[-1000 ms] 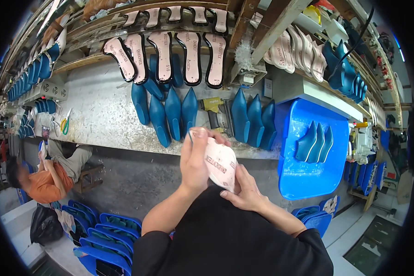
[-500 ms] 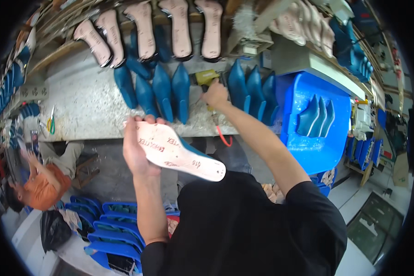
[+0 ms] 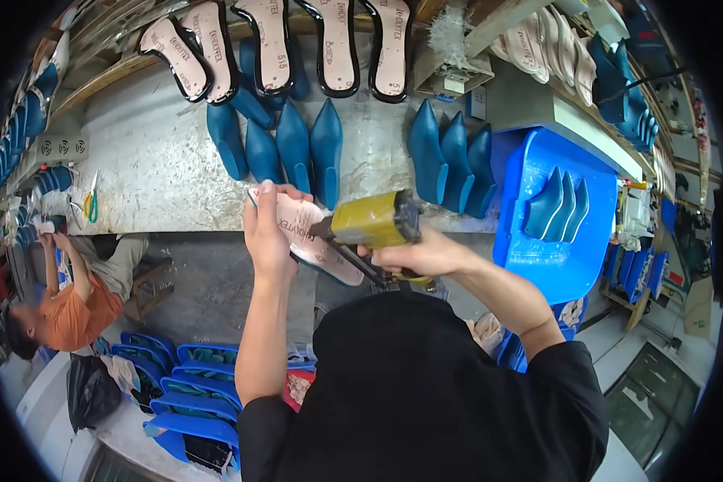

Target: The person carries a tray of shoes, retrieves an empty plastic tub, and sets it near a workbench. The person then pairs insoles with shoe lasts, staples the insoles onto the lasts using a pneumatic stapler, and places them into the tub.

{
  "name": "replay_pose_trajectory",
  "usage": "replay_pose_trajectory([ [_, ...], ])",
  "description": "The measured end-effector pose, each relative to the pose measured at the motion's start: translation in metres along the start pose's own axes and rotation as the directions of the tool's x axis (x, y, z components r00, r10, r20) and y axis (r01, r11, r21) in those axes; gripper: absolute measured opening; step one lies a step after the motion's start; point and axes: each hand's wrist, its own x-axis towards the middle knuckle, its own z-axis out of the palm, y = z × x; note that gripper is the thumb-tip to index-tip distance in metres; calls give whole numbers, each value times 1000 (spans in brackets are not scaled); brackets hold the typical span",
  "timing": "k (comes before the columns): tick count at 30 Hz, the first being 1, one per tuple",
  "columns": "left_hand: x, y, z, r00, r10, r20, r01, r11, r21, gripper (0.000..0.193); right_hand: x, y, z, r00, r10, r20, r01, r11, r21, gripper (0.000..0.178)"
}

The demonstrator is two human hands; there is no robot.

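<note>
My left hand (image 3: 268, 237) is wrapped round a blue shoe last, most of it hidden beneath a pale pink insole board (image 3: 299, 218) that faces up. In my right hand (image 3: 432, 254) is a yellow staple gun (image 3: 369, 221), gripped by its handle. The gun's nose lies over the middle of the insole board; whether it touches cannot be made out. Beyond my left hand several blue lasts (image 3: 294, 145) stand on the workbench (image 3: 149, 193). Three more lasts (image 3: 454, 157) stand further right.
Pink insole boards with black edges (image 3: 337, 48) hang along the bench's back rail. A blue tub (image 3: 530, 257) with three lasts stands at the right. Green-handled scissors (image 3: 93, 205) lie on the left. Blue trays (image 3: 193, 426) and a seated person in orange (image 3: 88, 309) are at lower left.
My right hand has taken the staple gun from among the lasts on the bench and brought it back over the insole board. The last in my left hand has turned and tilted.
</note>
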Motion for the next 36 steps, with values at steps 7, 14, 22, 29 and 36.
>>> replay_pose_trajectory([
  [7,-5,0,-14,999,-44,18,46,993,-109,22,16,30,-34,930,-89,-357,115,992,54,31],
  [14,-20,-18,25,976,-102,193,150,955,-256,22,153,126,-123,606,-433,-668,-370,590,-718,87],
  [22,-22,-97,106,977,-154,-149,126,976,-180,27,-19,91,-144,820,-417,-393,281,890,-360,73],
  [29,-58,-186,311,893,-405,197,438,884,-166,54,-252,103,-172,651,-282,-705,6,930,-367,76],
  [36,-98,-200,542,627,206,751,-544,806,233,39,-310,258,-342,45,-86,-995,118,990,-80,69],
])
